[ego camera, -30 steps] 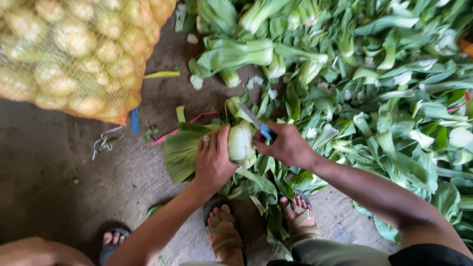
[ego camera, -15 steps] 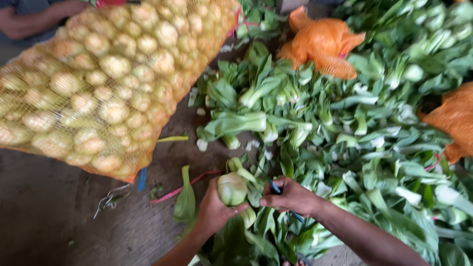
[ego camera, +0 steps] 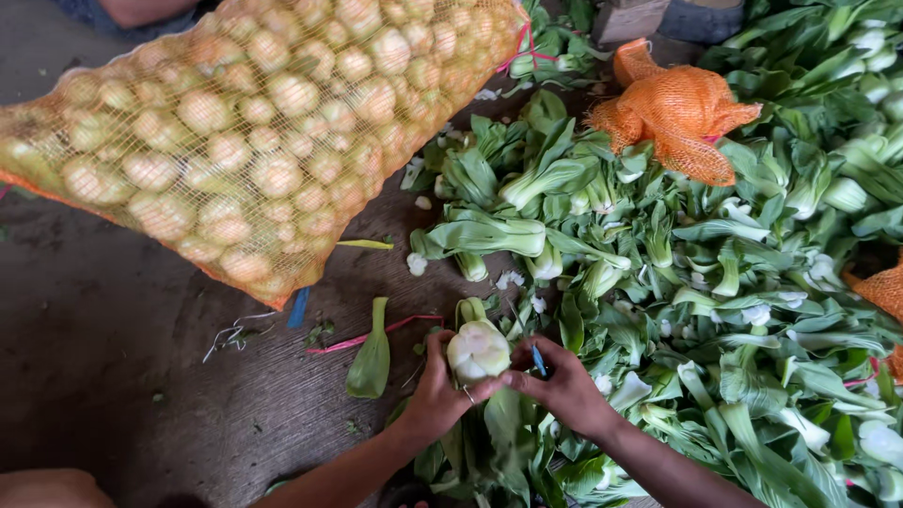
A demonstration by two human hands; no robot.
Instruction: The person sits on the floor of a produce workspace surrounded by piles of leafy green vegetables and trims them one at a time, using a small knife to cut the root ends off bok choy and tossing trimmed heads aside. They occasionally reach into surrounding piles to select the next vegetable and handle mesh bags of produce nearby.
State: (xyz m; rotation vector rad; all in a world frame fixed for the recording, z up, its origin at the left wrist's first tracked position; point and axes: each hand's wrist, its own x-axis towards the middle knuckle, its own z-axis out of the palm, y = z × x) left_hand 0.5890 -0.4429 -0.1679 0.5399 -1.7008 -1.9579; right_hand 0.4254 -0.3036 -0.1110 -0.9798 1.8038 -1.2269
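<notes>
My left hand [ego camera: 435, 395] grips a pale green bok choy head [ego camera: 478, 348] with its cut base facing up. My right hand [ego camera: 564, 384] touches the same head with its fingertips and holds a small knife with a blue handle [ego camera: 538, 359], the blade mostly hidden. Both hands hover low over the edge of a big heap of loose bok choy leaves and stalks [ego camera: 715, 282]. A single cut green leaf [ego camera: 372, 356] lies on the ground just left of my left hand.
A large orange mesh sack filled with trimmed pale bok choy heads [ego camera: 245, 132] lies at upper left. A crumpled orange net bag [ego camera: 677, 113] sits on the greens, another at the right edge [ego camera: 879, 292]. Pink and blue string scraps [ego camera: 310, 329] litter the dark concrete floor. Another person's arm shows at top left.
The camera has tilted up, so the sack and net bag fill more of the view. My hands kept hold of the bok choy head, turning its cut base upward.
</notes>
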